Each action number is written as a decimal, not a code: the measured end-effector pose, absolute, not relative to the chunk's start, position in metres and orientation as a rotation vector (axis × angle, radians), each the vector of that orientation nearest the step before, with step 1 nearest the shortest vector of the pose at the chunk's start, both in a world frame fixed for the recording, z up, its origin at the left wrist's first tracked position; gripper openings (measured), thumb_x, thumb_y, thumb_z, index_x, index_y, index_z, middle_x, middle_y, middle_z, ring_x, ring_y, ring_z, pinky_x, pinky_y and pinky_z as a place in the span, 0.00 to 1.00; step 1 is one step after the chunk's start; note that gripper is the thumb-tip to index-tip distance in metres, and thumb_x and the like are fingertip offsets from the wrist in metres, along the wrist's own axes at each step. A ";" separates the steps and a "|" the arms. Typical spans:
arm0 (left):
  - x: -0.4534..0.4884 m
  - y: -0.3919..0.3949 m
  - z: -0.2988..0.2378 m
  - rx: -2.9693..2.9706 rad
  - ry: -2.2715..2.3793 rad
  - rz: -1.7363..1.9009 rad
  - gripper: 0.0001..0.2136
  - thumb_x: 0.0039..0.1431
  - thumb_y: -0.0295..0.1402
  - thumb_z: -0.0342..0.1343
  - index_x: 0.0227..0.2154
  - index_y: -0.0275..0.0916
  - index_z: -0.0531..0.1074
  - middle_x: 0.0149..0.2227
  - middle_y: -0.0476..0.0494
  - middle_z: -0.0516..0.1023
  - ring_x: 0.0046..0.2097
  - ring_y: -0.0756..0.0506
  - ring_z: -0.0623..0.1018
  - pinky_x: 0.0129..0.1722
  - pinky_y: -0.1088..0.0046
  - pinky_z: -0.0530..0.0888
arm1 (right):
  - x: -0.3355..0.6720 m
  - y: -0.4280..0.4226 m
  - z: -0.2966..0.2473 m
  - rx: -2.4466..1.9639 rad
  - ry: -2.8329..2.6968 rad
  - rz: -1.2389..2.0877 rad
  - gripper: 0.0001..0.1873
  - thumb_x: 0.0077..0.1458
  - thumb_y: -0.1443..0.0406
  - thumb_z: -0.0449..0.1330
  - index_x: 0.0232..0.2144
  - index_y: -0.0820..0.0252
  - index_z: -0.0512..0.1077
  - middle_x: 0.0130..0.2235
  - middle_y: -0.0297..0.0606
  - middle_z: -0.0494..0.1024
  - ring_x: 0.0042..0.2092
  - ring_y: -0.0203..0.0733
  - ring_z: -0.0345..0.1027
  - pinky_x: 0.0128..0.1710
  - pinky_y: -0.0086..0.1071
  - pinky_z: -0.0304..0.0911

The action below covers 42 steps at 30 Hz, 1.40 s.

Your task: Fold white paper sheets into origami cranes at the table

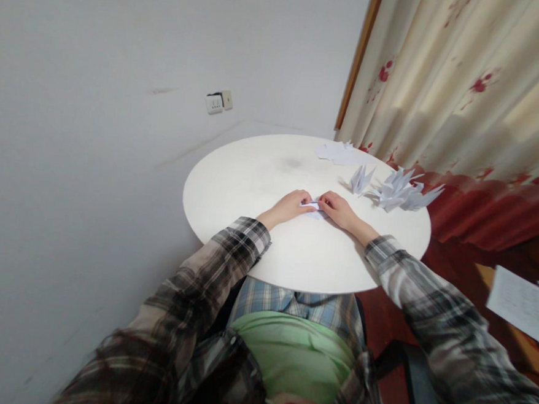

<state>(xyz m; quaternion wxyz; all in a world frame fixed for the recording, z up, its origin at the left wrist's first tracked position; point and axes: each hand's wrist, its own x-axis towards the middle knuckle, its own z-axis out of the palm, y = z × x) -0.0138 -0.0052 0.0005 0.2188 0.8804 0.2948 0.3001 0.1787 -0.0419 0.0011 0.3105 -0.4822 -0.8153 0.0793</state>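
A small folded piece of white paper (314, 210) lies on the round white table (233, 187), between my two hands. My left hand (293, 205) grips its left side with curled fingers, the thumb along the near edge. On the right side, my right hand (336, 208) pinches the same paper with bent fingers. Both hands partly cover it, so its exact folded shape cannot be made out. To the right of my hands stand several folded paper cranes (394, 189), bunched together, with one paper crane (360, 179) a little apart.
Flat white paper sheets (335, 152) lie at the table's far edge. A wall with a socket (214, 104) rises on the left, and a curtain (443, 97) hangs behind on the right. Printed papers (523, 303) rest at lower right, beyond a black chair armrest (416, 384).
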 end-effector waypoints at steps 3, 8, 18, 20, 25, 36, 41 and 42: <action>-0.014 -0.005 0.000 2.440 0.812 0.834 0.11 0.53 0.38 0.56 0.24 0.39 0.62 0.32 0.47 0.71 0.36 0.47 0.68 0.40 0.69 0.65 | 0.179 -0.042 0.001 -1.277 -2.149 0.205 0.11 0.57 0.61 0.49 0.26 0.57 0.64 0.31 0.38 0.70 0.36 0.41 0.62 0.40 0.36 0.57; -0.014 -0.005 0.000 2.444 0.805 0.834 0.11 0.53 0.38 0.56 0.24 0.39 0.62 0.32 0.47 0.70 0.36 0.47 0.68 0.40 0.69 0.64 | 0.179 -0.041 0.000 -1.279 -2.146 0.210 0.10 0.57 0.61 0.49 0.26 0.57 0.63 0.32 0.39 0.70 0.36 0.41 0.62 0.40 0.36 0.57; -0.013 -0.006 0.001 2.448 0.826 0.829 0.10 0.53 0.39 0.56 0.25 0.39 0.64 0.31 0.48 0.69 0.35 0.48 0.67 0.39 0.69 0.65 | 0.179 -0.042 0.001 -1.277 -2.150 0.217 0.10 0.57 0.61 0.50 0.26 0.57 0.63 0.31 0.38 0.69 0.36 0.40 0.62 0.40 0.36 0.58; -0.013 -0.007 0.001 2.450 0.824 0.835 0.10 0.53 0.39 0.56 0.25 0.39 0.64 0.30 0.48 0.69 0.35 0.48 0.67 0.39 0.69 0.64 | 0.179 -0.042 0.001 -1.273 -2.145 0.226 0.10 0.57 0.61 0.50 0.26 0.57 0.63 0.31 0.38 0.69 0.35 0.40 0.61 0.40 0.36 0.58; -0.014 -0.007 0.001 2.445 0.811 0.846 0.10 0.53 0.38 0.56 0.25 0.39 0.64 0.30 0.48 0.69 0.35 0.48 0.67 0.38 0.70 0.64 | 0.178 -0.043 0.002 -1.264 -2.130 0.236 0.10 0.57 0.61 0.50 0.26 0.57 0.63 0.31 0.38 0.69 0.35 0.41 0.61 0.40 0.36 0.57; -0.014 -0.004 -0.002 2.456 0.794 0.850 0.10 0.54 0.39 0.55 0.25 0.38 0.64 0.30 0.48 0.69 0.34 0.48 0.67 0.37 0.69 0.64 | 0.178 -0.043 0.002 -1.272 -2.136 0.234 0.10 0.57 0.61 0.50 0.26 0.57 0.64 0.31 0.38 0.70 0.35 0.40 0.62 0.40 0.35 0.57; -0.014 -0.005 0.000 2.451 0.806 0.844 0.10 0.53 0.39 0.56 0.25 0.38 0.64 0.29 0.48 0.68 0.34 0.48 0.67 0.37 0.70 0.64 | 0.178 -0.043 0.001 -1.262 -2.132 0.229 0.11 0.58 0.60 0.50 0.26 0.57 0.64 0.31 0.38 0.70 0.35 0.40 0.62 0.39 0.35 0.58; -0.014 -0.005 0.000 2.448 0.806 0.844 0.10 0.53 0.39 0.56 0.25 0.38 0.64 0.29 0.48 0.68 0.34 0.48 0.67 0.37 0.70 0.64 | 0.179 -0.043 0.001 -1.259 -2.131 0.228 0.11 0.57 0.61 0.50 0.26 0.57 0.64 0.31 0.38 0.70 0.35 0.40 0.61 0.39 0.35 0.58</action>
